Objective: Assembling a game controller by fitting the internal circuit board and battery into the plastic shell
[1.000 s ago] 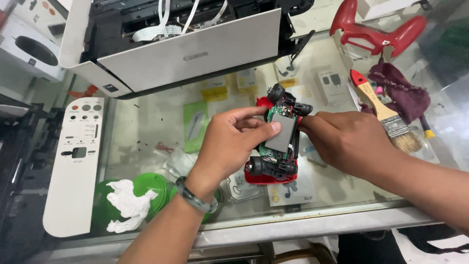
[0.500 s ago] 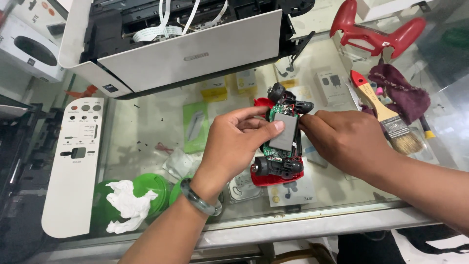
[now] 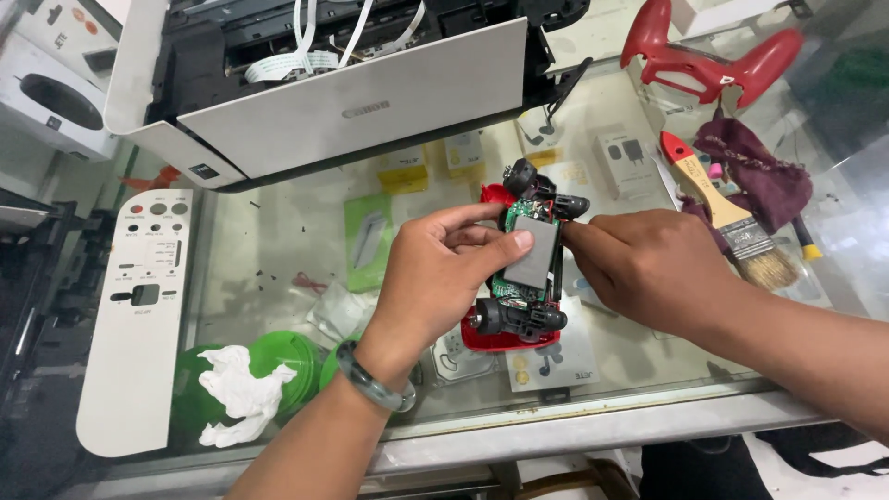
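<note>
You hold a small red toy car [image 3: 519, 278] between your two hands, just above the glass bench [image 3: 278, 241]. The car's shell is off, so its green circuit board and a flat grey block show on top, with black wheels at both ends. Your left hand [image 3: 444, 273] grips the car from its left side, thumb lying across the grey block and fingers curled behind it. Your right hand [image 3: 648, 268] closes on the car's right edge, fingertips pinching at the board. Behind the car stands an opened white printer [image 3: 352, 102]. To the right of the car lies a paintbrush [image 3: 727, 213]. To the car's left, a green lid [image 3: 278, 366] carries crumpled white tissue [image 3: 241, 389].
</note>
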